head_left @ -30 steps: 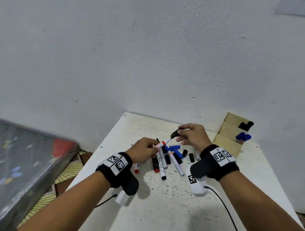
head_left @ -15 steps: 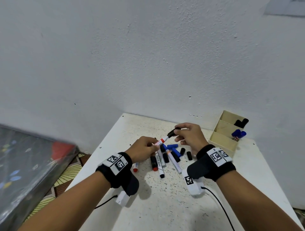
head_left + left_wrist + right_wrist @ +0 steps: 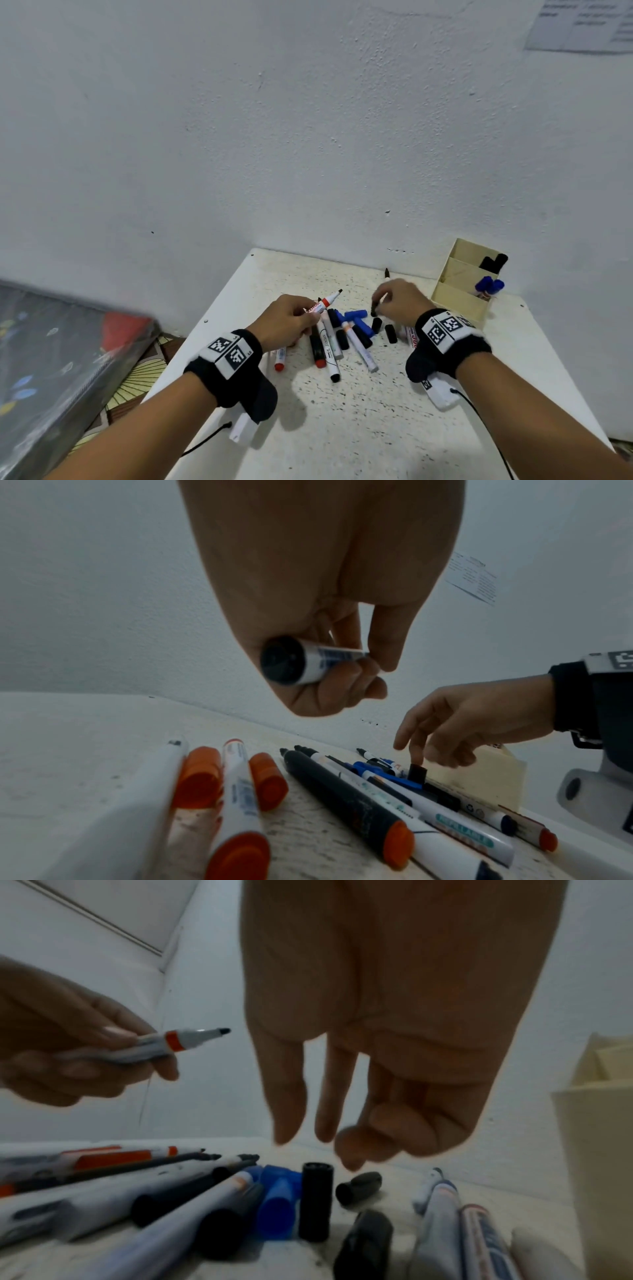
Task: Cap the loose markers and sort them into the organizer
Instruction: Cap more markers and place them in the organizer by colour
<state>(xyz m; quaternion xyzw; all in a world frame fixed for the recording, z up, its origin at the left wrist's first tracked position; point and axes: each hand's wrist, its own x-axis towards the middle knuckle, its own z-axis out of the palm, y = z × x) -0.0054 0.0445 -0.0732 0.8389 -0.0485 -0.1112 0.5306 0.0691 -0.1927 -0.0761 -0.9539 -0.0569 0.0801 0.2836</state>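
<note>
Fingers of the left hand (image 3: 291, 317) curl round an uncapped white marker with a red collar (image 3: 324, 302) above the marker pile (image 3: 337, 337), while the right hand (image 3: 400, 301), fingers loose and empty, hangs over a black cap (image 3: 316, 1202) near the cream wooden organizer (image 3: 460, 286).

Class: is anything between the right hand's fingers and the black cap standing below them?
Nothing visible. The right hand hangs over the upright black cap, open air between; blue caps lie beside it.

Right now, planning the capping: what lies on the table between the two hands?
Head view: below the gap between left hand and right hand, loose blue caps and black caps.
</note>
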